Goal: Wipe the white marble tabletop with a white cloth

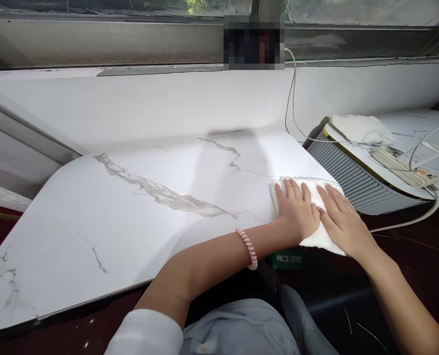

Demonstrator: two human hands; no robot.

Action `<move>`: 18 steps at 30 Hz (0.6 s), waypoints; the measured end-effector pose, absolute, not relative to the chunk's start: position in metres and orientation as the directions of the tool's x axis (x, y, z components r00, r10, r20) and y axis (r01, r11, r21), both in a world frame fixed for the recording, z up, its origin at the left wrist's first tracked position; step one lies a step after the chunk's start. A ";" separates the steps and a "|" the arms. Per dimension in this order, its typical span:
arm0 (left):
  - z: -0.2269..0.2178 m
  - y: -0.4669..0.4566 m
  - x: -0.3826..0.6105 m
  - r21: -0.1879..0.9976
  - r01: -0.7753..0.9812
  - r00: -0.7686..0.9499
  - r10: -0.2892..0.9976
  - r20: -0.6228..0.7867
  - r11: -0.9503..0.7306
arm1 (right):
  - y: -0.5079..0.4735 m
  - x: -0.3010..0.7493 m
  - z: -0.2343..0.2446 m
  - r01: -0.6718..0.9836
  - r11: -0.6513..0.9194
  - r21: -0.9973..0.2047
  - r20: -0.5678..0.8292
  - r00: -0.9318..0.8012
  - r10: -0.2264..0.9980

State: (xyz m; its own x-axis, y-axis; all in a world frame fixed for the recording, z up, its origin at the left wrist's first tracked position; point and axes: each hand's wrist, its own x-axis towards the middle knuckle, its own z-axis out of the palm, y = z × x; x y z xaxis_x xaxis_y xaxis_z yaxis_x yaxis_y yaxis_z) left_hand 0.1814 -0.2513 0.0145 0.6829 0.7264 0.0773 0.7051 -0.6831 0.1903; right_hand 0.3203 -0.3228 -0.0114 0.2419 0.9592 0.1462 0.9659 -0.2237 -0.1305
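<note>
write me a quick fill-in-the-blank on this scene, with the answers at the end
1. The left hand and right hand rest on a cloth coloured ____.
2. The coiled pink band circles the ____ forearm.
3. In the picture, the power strip lies to the ____ of both hands.

Missing words: white; left; right

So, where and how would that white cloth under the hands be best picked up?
Probably by the near edge of the white cloth, pinched from the person's side, thumb below: that part shows bare between the left hand and right hand and seems to overhang the tabletop, while the rest lies flat, offering little to pinch.
</note>
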 end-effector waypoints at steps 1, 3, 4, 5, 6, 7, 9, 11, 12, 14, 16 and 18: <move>0.014 -0.249 0.184 0.194 0.704 0.682 0.726 0.083 -0.683 | -0.321 0.322 -0.010 0.962 -0.242 -0.128 0.130 0.258 0.957; 0.012 -0.242 0.190 0.200 0.701 0.681 0.726 0.096 -0.684 | -0.312 0.327 -0.009 0.953 -0.275 -0.126 0.103 0.288 0.952; 0.011 -0.236 0.194 0.204 0.699 0.682 0.725 0.100 -0.686 | -0.305 0.331 -0.009 0.950 -0.286 -0.128 0.094 0.299 0.950; 0.011 -0.229 0.199 0.207 0.696 0.684 0.722 0.102 -0.688 | -0.298 0.336 -0.009 0.947 -0.292 -0.132 0.088 0.304 0.949; 0.011 -0.221 0.203 0.210 0.692 0.688 0.719 0.100 -0.691 | -0.289 0.341 -0.009 0.947 -0.290 -0.137 0.089 0.304 0.949; 0.011 -0.211 0.207 0.212 0.688 0.693 0.715 0.095 -0.694 | -0.279 0.346 -0.010 0.949 -0.282 -0.143 0.094 0.297 0.950; 0.013 -0.190 0.216 0.217 0.686 0.696 0.713 0.083 -0.695 | -0.256 0.357 -0.010 0.954 -0.259 -0.153 0.108 0.277 0.955; 0.015 -0.166 0.222 0.226 0.700 0.684 0.727 0.063 -0.678 | -0.229 0.364 -0.010 0.957 -0.243 -0.158 0.107 0.261 0.959; 0.015 -0.153 0.225 0.233 0.713 0.671 0.740 0.049 -0.662 | -0.214 0.367 -0.009 0.958 -0.240 -0.158 0.096 0.257 0.962; 0.016 -0.126 0.227 0.254 0.735 0.646 0.763 0.019 -0.629 | -0.182 0.370 -0.008 0.958 -0.239 -0.161 0.077 0.254 0.964; 0.015 -0.099 0.226 0.276 0.747 0.628 0.779 0.008 -0.605 | -0.149 0.372 -0.008 0.961 -0.221 -0.166 0.078 0.237 0.969; 0.015 -0.073 0.223 0.284 0.760 0.608 0.794 0.007 -0.584 | -0.118 0.372 -0.008 0.970 -0.176 -0.168 0.094 0.193 0.977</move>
